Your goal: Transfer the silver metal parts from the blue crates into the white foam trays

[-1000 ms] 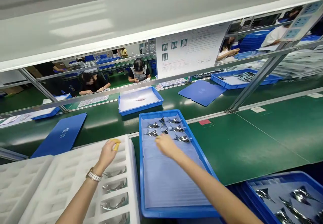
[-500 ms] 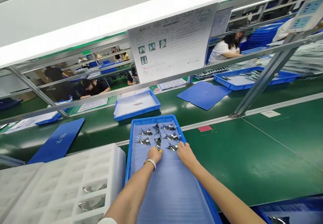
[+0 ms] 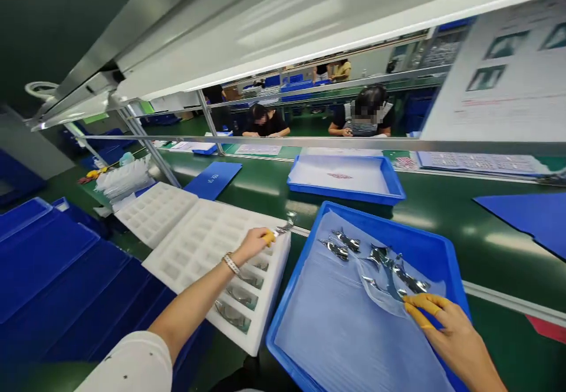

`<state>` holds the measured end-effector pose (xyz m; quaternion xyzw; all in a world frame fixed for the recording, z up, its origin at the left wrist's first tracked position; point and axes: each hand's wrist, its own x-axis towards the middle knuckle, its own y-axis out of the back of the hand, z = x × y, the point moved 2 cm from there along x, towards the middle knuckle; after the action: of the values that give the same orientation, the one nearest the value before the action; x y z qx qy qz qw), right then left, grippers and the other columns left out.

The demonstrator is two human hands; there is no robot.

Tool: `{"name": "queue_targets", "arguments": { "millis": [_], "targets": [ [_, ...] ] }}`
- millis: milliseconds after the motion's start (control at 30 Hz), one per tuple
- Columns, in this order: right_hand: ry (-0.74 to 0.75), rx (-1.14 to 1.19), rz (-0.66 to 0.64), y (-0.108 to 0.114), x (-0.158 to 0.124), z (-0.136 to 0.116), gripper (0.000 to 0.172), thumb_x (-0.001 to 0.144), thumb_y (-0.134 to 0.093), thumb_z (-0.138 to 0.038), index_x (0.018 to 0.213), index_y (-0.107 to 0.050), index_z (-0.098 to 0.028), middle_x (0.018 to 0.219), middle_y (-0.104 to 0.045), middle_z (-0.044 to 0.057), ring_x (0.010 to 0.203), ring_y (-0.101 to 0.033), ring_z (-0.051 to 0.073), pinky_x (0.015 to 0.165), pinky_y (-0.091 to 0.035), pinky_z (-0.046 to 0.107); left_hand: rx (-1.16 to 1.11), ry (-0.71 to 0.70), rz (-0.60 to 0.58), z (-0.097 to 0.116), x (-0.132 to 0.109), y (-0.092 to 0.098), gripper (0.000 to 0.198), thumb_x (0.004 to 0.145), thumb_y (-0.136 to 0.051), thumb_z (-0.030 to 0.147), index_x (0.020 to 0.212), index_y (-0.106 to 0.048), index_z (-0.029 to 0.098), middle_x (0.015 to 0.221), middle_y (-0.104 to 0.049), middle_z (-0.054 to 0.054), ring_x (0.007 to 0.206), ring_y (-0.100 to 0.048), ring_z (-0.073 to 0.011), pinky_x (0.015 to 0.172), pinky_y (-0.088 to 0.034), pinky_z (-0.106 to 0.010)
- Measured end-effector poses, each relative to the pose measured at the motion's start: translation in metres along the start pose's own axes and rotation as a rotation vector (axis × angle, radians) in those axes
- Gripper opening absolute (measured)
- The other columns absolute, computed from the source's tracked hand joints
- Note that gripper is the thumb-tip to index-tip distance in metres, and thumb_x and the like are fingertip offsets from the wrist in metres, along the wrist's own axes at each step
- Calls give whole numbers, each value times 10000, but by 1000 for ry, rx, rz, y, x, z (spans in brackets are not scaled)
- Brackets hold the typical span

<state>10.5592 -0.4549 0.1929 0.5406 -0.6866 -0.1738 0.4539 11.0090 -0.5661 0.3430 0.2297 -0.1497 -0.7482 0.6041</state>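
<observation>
My left hand (image 3: 256, 243), with yellow finger covers, is closed on a shiny curved metal part (image 3: 286, 224) above the right edge of a white foam tray (image 3: 275, 297). Similar parts (image 3: 242, 296) lie in several of the tray's pockets. Over the blue bin (image 3: 325, 215), my right hand (image 3: 446, 327), also in yellow finger covers, pinches the edge of a translucent liner sheet (image 3: 327, 321). The sheet curls up near its fingertips. Several shiny metal parts (image 3: 409, 277) lie bunched beside those fingers, and others (image 3: 336, 249) rest at the bin's far left.
Behind the bin is a shallow blue tray (image 3: 305, 188) with a white lining. A blue board (image 3: 214, 180) lies beyond the foam. Stacked blue bins (image 3: 48, 262) stand at left. A metal rail (image 3: 309, 142) crosses ahead, with people seated beyond it.
The view has swung left. My left hand has moved from the bin to over the foam tray with a metal part. On the bin's right, the sheet is now curled and the parts there are bunched.
</observation>
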Motion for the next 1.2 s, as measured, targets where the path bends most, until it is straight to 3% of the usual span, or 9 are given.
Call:
{"name": "queue_targets", "arguments": {
  "millis": [100,167,300,400,500,700,1000,1100,1200],
  "targets": [
    [-17,36,-184,-8,11,-28,368,874,-510,-563,845,-744,-280,917,-695,94,881,-648,276,784,-533,434,-108,67,209,-37,-40,83,309,698,-590,470,672,-651,168,601,-600,-11,569,-516,-134,553,-395,-248],
    [-5,-36,-350,-2,11,-45,325,897,-498,-475,847,-740,-264,908,-696,94,873,-642,255,782,-524,404,-133,95,303,-66,-65,122,349,663,-641,508,693,-676,163,600,-607,-12,559,-505,-134,545,-393,-252],
    [15,-247,-581,14,-5,-70,278,920,-461,-294,859,-729,-252,937,-688,81,889,-609,229,776,-470,358,-207,156,382,-116,-91,161,404,647,-713,535,759,-717,147,648,-646,-30,587,-519,-141,562,-428,-264],
    [-32,-416,-751,15,-21,-85,240,881,-497,-196,810,-723,-235,945,-689,65,928,-607,232,745,-434,327,-259,181,368,-123,-92,160,441,624,-750,560,761,-723,142,655,-644,-30,587,-517,-139,563,-445,-269],
    [-116,-557,-855,13,-31,-96,201,862,-546,-160,811,-731,-220,927,-696,73,955,-618,242,701,-409,300,-273,156,308,-110,-79,146,451,646,-756,574,779,-727,144,687,-654,-39,601,-533,-147,573,-466,-280],
    [-215,-655,-742,19,-36,-106,315,977,-405,-187,1009,-718,-167,1013,-676,139,999,-595,250,748,-411,318,-248,68,182,-74,-57,114,421,682,-741,575,770,-707,165,721,-663,-45,626,-542,-160,614,-483,-296],
    [-126,-641,-765,0,-49,-107,332,908,-396,-60,903,-717,-146,975,-694,176,1014,-578,305,806,-421,417,-195,86,92,-57,-60,84,373,713,-688,547,762,-690,178,712,-652,-41,645,-534,-165,620,-471,-294],
    [-4,-568,-684,12,-60,-90,338,908,-399,-92,921,-723,-187,987,-709,144,974,-595,301,806,-434,447,-185,86,109,-54,-67,87,366,725,-651,546,722,-665,180,675,-636,-35,632,-529,-162,607,-460,-293],
    [144,-355,-405,24,-60,-76,249,920,-477,-224,976,-715,-266,1018,-725,97,962,-607,275,814,-453,441,-229,98,138,-61,-72,96,325,726,-642,505,710,-646,180,679,-627,-26,638,-534,-156,591,-448,-282]
  ]
}}
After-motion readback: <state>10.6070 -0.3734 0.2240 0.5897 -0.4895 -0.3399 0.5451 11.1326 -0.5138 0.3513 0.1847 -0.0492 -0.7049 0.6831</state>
